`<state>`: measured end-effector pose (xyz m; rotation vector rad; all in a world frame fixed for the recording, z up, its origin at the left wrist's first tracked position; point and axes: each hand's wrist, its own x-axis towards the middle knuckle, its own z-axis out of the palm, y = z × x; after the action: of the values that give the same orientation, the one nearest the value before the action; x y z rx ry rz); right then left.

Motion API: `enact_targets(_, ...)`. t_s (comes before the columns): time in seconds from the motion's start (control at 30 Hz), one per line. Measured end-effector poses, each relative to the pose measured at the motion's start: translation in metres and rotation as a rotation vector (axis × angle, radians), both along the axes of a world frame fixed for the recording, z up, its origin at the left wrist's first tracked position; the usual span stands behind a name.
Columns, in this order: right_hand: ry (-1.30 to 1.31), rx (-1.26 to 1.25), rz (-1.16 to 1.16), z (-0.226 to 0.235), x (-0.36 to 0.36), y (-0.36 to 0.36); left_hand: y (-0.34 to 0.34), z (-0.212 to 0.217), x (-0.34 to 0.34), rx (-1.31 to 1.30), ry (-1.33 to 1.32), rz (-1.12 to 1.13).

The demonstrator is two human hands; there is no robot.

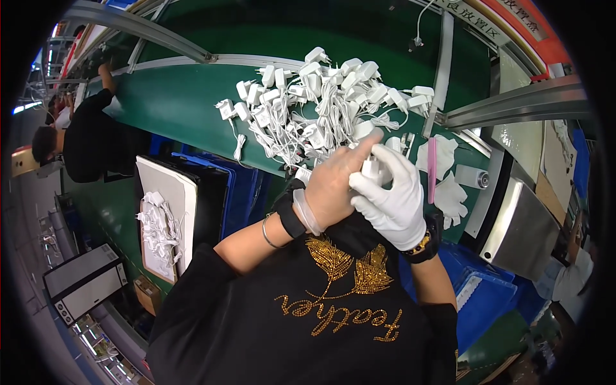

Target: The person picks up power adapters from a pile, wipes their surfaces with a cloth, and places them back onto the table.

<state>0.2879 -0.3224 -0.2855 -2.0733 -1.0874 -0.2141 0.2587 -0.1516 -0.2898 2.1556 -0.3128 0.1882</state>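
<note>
A white power adapter is between my two hands, over the near edge of a pile of similar adapters. My left hand is bare and closed against the adapter's left side. Its index finger reaches up past the adapter, and its other fingertips are hidden. My right hand, in a white glove, has its thumb and fingers closed around the right side. Just beyond my hands, the pile of white adapters with bundled cables covers the middle of the green bench.
White gloves, a pink strip and a small white cylinder lie right of my hands. At left, a tray holds more adapters. Blue bins stand lower right. A metal frame bar crosses the right; another person sits far left.
</note>
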Motion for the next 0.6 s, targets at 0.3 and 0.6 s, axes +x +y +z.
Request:
enact_targets(0.3, 0.126, -0.006, -0.247, -0.012, -0.013, -0.050, 0.003, 0.004, 0.004, 0.118, 0.009, 0.009)
enact_targets(0.6, 0.694, 0.631, -0.387, -0.034, -0.023, 0.008, -0.013, -0.009, 0.004, -0.245, 0.071, 0.003)
